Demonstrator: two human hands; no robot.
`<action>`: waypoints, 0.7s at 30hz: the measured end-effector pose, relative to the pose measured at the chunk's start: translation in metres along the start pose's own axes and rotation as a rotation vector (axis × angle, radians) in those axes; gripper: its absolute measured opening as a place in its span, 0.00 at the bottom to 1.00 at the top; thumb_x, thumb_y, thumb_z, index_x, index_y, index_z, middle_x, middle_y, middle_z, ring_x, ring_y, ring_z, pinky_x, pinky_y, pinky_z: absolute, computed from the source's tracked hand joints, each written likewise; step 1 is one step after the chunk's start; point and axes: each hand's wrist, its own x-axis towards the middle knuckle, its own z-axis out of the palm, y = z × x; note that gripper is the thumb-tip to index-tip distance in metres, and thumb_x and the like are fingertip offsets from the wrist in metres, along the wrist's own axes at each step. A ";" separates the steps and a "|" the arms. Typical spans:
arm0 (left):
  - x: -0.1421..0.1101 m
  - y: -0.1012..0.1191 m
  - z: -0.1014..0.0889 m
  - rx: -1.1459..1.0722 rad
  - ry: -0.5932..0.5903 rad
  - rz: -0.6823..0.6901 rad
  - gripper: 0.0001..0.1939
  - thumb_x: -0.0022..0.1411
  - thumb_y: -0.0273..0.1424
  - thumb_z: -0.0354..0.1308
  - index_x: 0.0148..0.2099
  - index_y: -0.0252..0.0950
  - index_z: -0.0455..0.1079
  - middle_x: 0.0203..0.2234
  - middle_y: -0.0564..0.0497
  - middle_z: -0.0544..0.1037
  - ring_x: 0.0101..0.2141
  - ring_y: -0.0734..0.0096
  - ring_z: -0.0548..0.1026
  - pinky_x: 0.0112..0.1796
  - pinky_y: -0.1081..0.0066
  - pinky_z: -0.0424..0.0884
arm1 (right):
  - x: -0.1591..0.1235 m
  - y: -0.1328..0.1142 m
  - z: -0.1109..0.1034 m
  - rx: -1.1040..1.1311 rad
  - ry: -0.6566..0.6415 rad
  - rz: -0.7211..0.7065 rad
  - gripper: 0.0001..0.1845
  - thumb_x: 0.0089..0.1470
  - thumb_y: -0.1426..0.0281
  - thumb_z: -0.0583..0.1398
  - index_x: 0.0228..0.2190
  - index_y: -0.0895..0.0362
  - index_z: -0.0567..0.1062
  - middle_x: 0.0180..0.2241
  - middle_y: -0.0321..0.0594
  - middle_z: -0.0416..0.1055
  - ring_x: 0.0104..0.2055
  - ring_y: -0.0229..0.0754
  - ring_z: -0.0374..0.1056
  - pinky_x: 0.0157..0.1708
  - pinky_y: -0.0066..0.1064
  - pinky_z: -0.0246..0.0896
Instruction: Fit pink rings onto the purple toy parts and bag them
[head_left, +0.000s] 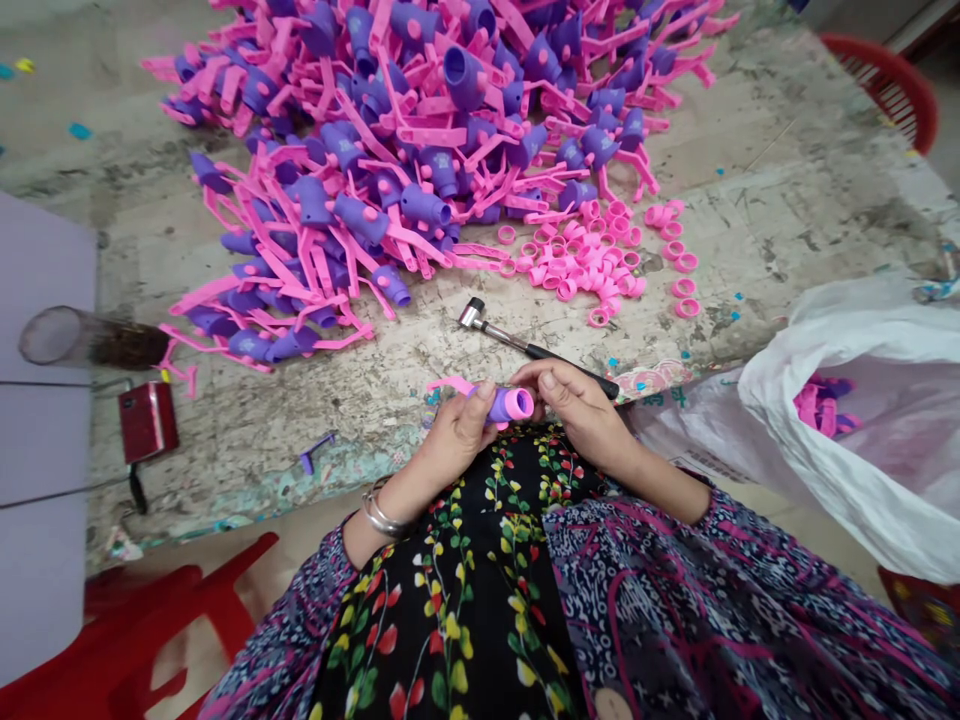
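Note:
My left hand (459, 432) is closed around a purple toy piece with a pink handle (501, 403), held just above my lap at the table's near edge. A pink ring (519, 403) sits on the piece's open end. My right hand (581, 405) pinches that ring end with fingers and thumb. A small hammer with a metal head and black handle (517, 343) lies on the table just beyond my hands. Further back spreads a big pile of pink and purple pieces (420, 140), with a cluster of loose pink rings (592, 260) to its right.
A white plastic bag (862, 400) holding more pink and purple pieces lies at the right. A clear cup (82, 340) and a dark red box (148, 420) are at the left edge. One loose purple part (315, 450) lies near the front. A red basket (889, 80) stands far right, red stool (150, 620) below left.

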 end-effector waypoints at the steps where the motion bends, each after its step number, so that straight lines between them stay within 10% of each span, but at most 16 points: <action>1: 0.000 0.000 0.000 0.020 -0.001 -0.002 0.25 0.66 0.53 0.43 0.28 0.38 0.59 0.19 0.57 0.59 0.21 0.75 0.57 0.24 0.73 0.55 | 0.001 0.002 -0.001 0.006 0.013 0.005 0.19 0.61 0.52 0.57 0.37 0.54 0.77 0.28 0.35 0.70 0.29 0.36 0.65 0.29 0.28 0.63; 10: -0.002 -0.003 0.003 0.388 0.021 0.157 0.27 0.70 0.51 0.35 0.27 0.39 0.58 0.21 0.54 0.66 0.25 0.70 0.63 0.29 0.70 0.57 | 0.024 -0.006 0.020 0.003 0.193 -0.068 0.23 0.62 0.48 0.54 0.39 0.53 0.77 0.33 0.37 0.69 0.36 0.38 0.67 0.39 0.31 0.67; 21: -0.007 0.003 0.007 0.591 0.124 0.129 0.33 0.70 0.53 0.33 0.29 0.37 0.67 0.22 0.50 0.74 0.25 0.65 0.70 0.28 0.69 0.59 | 0.020 -0.004 0.026 0.267 -0.072 0.109 0.26 0.62 0.46 0.53 0.43 0.53 0.75 0.39 0.42 0.78 0.46 0.44 0.75 0.53 0.43 0.67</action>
